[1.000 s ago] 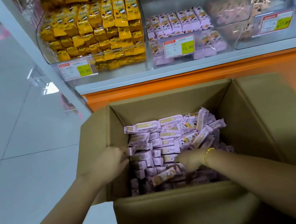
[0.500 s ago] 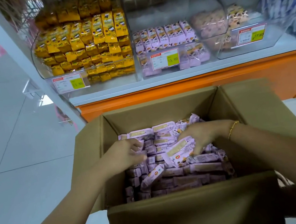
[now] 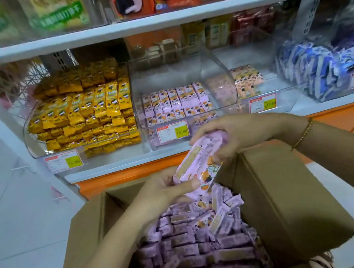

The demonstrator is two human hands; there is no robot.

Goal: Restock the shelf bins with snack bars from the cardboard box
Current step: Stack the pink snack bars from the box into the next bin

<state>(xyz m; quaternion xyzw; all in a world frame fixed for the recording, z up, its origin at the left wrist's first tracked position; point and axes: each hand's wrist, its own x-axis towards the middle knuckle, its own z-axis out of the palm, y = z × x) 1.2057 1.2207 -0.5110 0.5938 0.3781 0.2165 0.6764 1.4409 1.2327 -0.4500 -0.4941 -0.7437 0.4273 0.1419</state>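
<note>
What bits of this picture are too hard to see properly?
Head view only:
- How many pink bars are held: the left hand and right hand cover part.
- Bottom of the cardboard box: loose bars cover it; the picture's lower edge cuts its near side.
- Small words on the price tag: too small and blurry.
- Green packets up top: blurred, cut by the top edge.

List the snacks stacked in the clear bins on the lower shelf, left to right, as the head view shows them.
yellow packs → pink bars → peach-coloured packs → blue-and-white packs
</note>
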